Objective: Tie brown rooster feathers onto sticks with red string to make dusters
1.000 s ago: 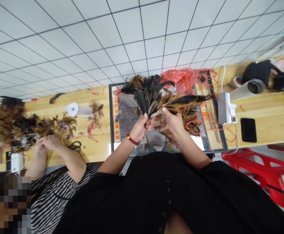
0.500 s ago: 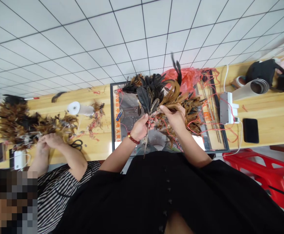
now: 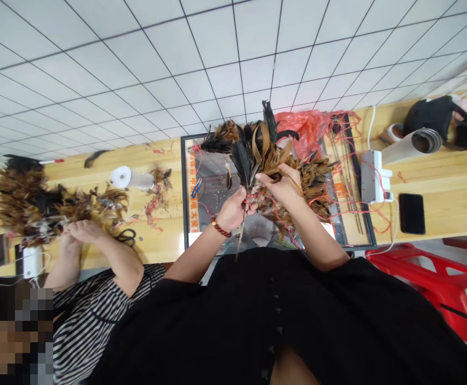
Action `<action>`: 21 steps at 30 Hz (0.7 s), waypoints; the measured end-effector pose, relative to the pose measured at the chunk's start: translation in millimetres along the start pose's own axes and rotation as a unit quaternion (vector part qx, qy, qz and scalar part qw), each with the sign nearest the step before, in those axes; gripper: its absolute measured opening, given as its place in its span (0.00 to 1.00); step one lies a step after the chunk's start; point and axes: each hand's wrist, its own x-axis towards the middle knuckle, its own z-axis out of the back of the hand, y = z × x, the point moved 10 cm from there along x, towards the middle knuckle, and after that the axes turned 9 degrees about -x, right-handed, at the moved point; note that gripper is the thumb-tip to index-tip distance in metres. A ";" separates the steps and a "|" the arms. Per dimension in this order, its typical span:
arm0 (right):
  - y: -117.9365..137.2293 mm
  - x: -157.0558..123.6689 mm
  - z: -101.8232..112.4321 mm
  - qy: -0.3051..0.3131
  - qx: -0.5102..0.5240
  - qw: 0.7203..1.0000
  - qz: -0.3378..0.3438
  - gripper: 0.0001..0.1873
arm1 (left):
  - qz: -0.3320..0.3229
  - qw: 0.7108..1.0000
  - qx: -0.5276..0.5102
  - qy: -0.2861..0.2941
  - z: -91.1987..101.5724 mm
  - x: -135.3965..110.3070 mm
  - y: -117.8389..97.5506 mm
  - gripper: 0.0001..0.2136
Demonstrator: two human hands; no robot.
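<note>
My left hand (image 3: 232,210) is closed around the base of a bundle of dark feathers (image 3: 241,161), from which a thin stick (image 3: 239,239) points down toward my body. Red string (image 3: 250,200) runs by the fingers there. My right hand (image 3: 284,188) pinches long brown feathers (image 3: 263,143) just to the right of the bundle; their quill ends lie close to my left fingers. Under and behind both hands, a heap of brown and black feathers (image 3: 317,182) covers part of a black-framed board (image 3: 185,214). Exactly how the feathers join the stick is hidden by my fingers.
Blue snips (image 3: 196,188) lie on the board's left side, a red plastic bag (image 3: 305,125) behind. To the right are a power strip (image 3: 372,176) and a phone (image 3: 412,214). At left, a co-worker's hands (image 3: 81,231) work at feathers, near black scissors (image 3: 127,236) and a white roll (image 3: 121,177).
My right hand has shifted slightly left, closer to my left hand. The brown feathers now stand more upright beside the bundle, and the long black plume has swung left and down.
</note>
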 end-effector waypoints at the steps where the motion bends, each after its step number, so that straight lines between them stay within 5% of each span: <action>1: 0.6 -2.1 -0.9 -0.006 0.004 1.000 0.002 0.16 | -0.003 1.000 -0.001 0.004 -0.7 0.2 0.2 0.18; 7: 0.5 -9.2 -13.6 0.021 0.024 0.999 0.016 0.18 | -0.005 1.000 0.014 -0.007 2.8 -0.1 4.0 0.18; 13: -16.9 -10.2 -33.1 0.092 0.094 0.990 -0.040 0.22 | -0.028 0.997 0.068 -0.005 -4.2 -0.2 5.7 0.21; 21: -7.5 -8.2 -14.4 0.041 0.033 0.999 0.005 0.22 | -0.042 0.997 0.069 0.009 -9.7 1.9 -9.4 0.18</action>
